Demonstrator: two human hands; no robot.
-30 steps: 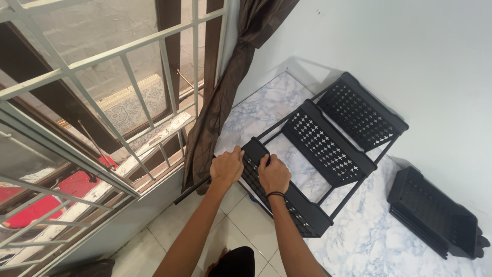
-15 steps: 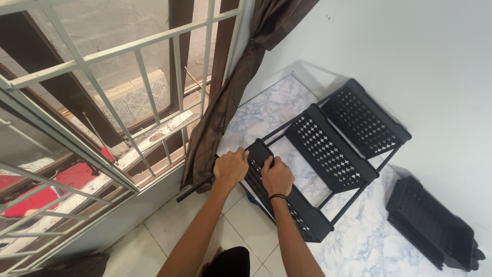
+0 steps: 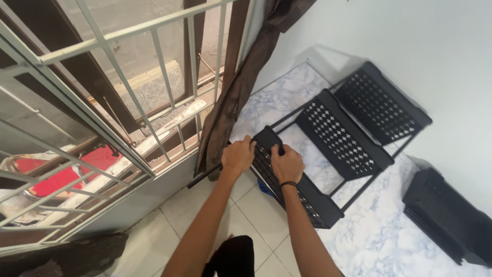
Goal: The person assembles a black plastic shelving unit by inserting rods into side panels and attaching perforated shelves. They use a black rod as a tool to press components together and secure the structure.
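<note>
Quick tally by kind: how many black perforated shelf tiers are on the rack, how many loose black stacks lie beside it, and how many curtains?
Perforated shelf tiers on the rack: 3
Loose black stack by the wall: 1
Brown curtain: 1
Total: 5
Both hands, left and right, grip the nearest tier.

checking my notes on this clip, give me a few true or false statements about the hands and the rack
1. Both hands rest on the nearest shelf of the black rack. True: the left hand and right hand grip the nearest shelf of the black rack.
2. The rack has two shelves. False: three perforated shelves show, stepped one behind another.
3. A brown curtain hangs left of the rack. True.
4. The right wrist is bare. False: a dark band circles it.
5. The separate black piece lies on top of the rack. False: it lies on the floor by the wall, apart from the rack.
</note>
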